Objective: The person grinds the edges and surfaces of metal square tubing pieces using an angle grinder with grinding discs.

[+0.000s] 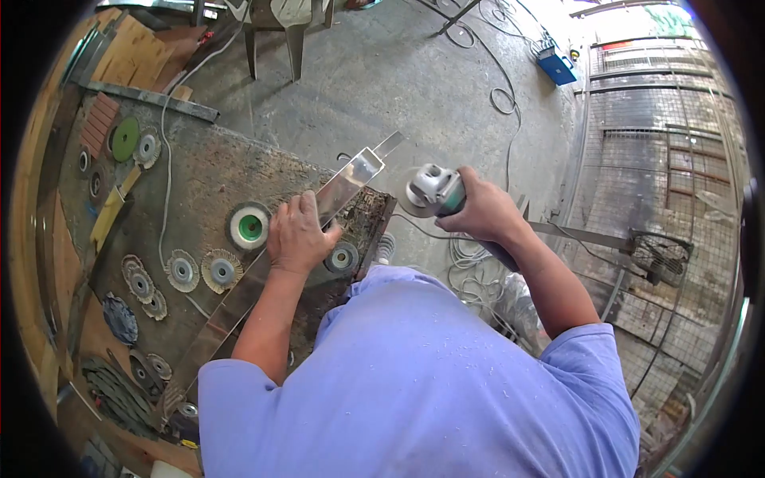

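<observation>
My left hand (299, 237) is wrapped over a long shiny metal bar (341, 191) that lies slantwise across the worktable (215, 171). A thinner flat strip (390, 144) sticks out beyond the bar's far end. In my right hand (488, 209) is an angle grinder (438, 190), held to the right of the bar and apart from it; its disc (416, 195) faces the bar. Beside my left hand lies a white wheel with a green centre (249, 227). A small grey wheel (342, 257) rests just right of my left wrist.
Several flap discs (182, 271) lie on the table's left side, near a green disc (125, 139) and a yellowish strip (107, 219). A plastic chair (275, 16), a blue machine (556, 66) and cables (478, 263) are on the floor. Mesh fencing stands at right.
</observation>
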`<action>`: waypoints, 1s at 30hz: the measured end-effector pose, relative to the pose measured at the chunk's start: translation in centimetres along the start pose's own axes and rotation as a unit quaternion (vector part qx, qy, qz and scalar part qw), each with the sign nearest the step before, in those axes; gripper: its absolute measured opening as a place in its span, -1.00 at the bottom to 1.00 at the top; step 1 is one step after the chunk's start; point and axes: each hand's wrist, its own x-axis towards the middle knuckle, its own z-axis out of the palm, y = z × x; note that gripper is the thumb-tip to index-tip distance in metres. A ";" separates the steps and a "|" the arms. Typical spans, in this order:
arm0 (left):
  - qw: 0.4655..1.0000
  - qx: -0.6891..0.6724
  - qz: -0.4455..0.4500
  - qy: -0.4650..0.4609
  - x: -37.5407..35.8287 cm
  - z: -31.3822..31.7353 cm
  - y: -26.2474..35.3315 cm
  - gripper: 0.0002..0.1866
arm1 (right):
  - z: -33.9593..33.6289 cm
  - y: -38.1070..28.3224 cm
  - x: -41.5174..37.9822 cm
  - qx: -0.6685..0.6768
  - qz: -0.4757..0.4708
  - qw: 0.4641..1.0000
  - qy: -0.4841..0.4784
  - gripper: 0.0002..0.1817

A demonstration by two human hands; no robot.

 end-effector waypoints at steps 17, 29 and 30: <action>0.991 0.130 0.036 0.022 0.6 0.1 0.7 -0.15 | 3.1 3.6 -3.8 0.165 -0.015 0.984 0.071 0.04; 0.998 0.053 0.009 0.038 0.7 0.8 -0.1 -0.35 | 0.6 -3.9 2.1 0.030 -0.084 0.995 0.040 -0.02; 0.998 0.051 0.008 0.035 0.6 0.8 0.0 -0.35 | 0.2 -4.6 2.4 0.018 -0.085 0.996 0.028 -0.03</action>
